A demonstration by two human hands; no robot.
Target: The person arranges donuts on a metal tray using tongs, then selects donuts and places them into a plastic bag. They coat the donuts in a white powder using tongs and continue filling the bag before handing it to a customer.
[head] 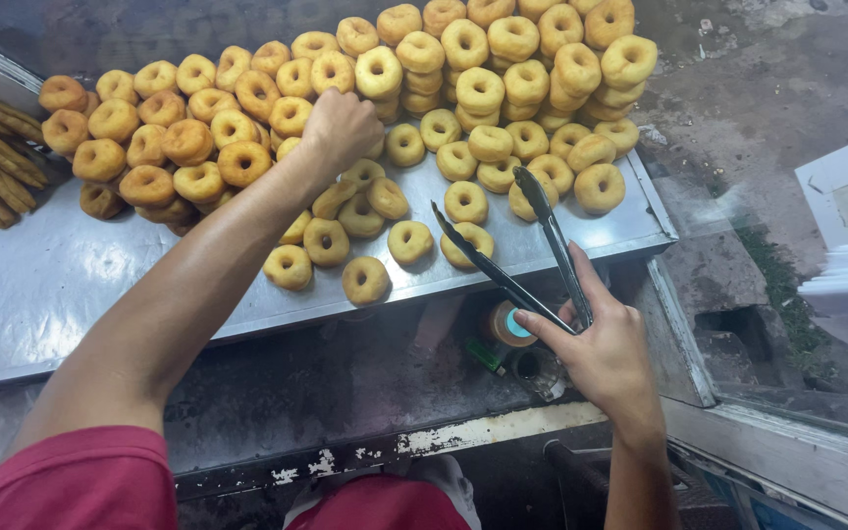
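You have one view only, from the camera on your head, and it looks steeply down and forward over your own chest. Your red sleeve sits at the bottom left edge, so the lens is close to your body. Both forearms run up from the lower edge into the middle of the frame. The shiny metal surface (51,285) fills the upper half, near enough to show single ring-shaped golden doughnuts (365,280). To the right the view takes in grey ground beyond the stall's edge.
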